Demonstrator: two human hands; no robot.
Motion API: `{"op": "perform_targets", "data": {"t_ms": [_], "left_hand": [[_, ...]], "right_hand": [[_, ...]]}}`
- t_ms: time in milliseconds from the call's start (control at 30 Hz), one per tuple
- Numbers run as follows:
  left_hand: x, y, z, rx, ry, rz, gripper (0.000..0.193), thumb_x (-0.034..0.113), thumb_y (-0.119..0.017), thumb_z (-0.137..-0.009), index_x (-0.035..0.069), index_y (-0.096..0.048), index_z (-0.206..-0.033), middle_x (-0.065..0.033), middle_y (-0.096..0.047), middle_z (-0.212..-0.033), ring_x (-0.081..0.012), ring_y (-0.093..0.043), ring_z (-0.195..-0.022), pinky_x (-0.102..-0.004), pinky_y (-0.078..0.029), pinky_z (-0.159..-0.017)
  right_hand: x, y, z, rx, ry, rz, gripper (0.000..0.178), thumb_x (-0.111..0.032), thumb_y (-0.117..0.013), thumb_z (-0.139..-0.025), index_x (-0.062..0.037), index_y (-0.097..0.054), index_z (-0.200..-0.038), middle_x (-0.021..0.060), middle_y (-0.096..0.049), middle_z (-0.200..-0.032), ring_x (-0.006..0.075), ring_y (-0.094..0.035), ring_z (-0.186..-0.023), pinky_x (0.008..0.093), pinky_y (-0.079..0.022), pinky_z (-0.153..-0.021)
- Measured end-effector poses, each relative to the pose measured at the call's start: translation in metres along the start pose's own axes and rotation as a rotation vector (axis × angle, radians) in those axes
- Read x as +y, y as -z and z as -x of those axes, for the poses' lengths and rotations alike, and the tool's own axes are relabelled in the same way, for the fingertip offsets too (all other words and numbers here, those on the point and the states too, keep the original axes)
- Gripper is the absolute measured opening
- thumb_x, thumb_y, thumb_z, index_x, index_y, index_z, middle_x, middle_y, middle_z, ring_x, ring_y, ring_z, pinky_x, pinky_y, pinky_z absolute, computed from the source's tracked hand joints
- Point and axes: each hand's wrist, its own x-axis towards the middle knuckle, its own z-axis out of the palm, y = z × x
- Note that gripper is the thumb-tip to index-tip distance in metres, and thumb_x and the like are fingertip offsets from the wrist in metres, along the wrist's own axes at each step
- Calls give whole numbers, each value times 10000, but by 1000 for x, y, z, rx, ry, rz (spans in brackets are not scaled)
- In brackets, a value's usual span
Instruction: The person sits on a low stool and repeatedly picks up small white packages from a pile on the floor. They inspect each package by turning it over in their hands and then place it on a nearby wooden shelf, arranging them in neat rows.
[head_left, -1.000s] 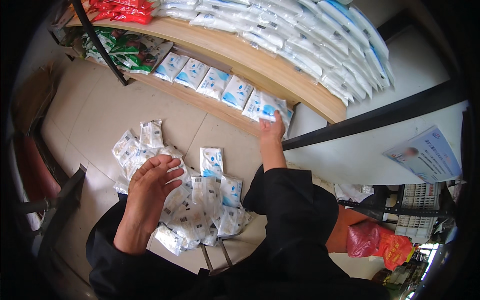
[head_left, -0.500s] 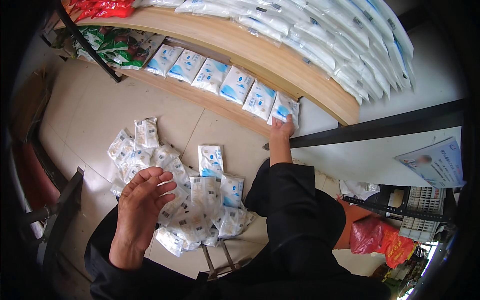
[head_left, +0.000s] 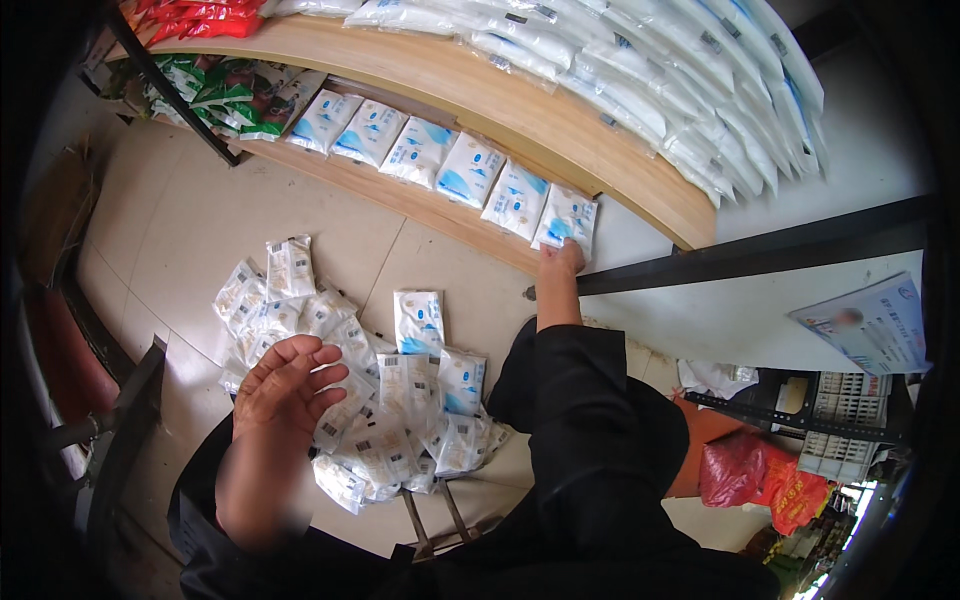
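My right hand (head_left: 562, 256) reaches to the lower shelf, fingers bent against the near edge of a white and blue plastic packet (head_left: 568, 217), the rightmost in a row. That packet lies flat beside another white and blue packet (head_left: 516, 200). My left hand (head_left: 285, 385) hovers palm up above a heap of similar packets (head_left: 385, 385) on the floor. Its fingers are loosely curved and apart, with nothing in them. Part of the heap is hidden behind this hand and forearm.
Above the row runs a wooden shelf (head_left: 480, 75) stacked with large white bags (head_left: 640, 90). Green bags (head_left: 225, 95) lie at the row's left end. A black metal shelf frame (head_left: 760, 245) stands at the right. Red plastic bags (head_left: 765, 480) sit at lower right.
My right hand has drawn back slightly toward the packet's near edge, its fingers more bent. The packet shows more of its face. My left hand has barely moved.
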Motion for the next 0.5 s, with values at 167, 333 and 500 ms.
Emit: {"op": "perform_targets", "data": {"t_ms": [167, 333, 500], "left_hand": [[1, 7, 8, 20, -8, -5, 284, 232, -658, -996, 46, -608, -1205, -96, -696, -1180, -211, -700, -1053, -330, -562, -927], [6, 4, 4, -5, -27, -29, 278, 228, -633, -1008, 44, -616, -1216, -101, -690, -1188, -207, -684, -1073, -329, -540, -951], [11, 7, 11, -4, -61, -20, 257, 188, -593, -1023, 31, -621, -1224, -118, -691, -1187, -213, -683, -1081, -333, -542, -962]], "right_hand": [[13, -2, 24, 0, -33, -31, 317, -66, -531, -972, 120, -529, -1229, 221, -624, -1207, 371, -678, -1068, 533, -604, -878], [28, 28, 52, -300, -94, -32, 319, -79, -512, -984, 132, -505, -1223, 234, -614, -1253, 372, -662, -1122, 531, -585, -955], [81, 74, 109, -621, -120, 521, 407, -197, -638, -934, 40, -545, -1251, 229, -645, -1277, 371, -691, -1091, 497, -590, -936]]}}
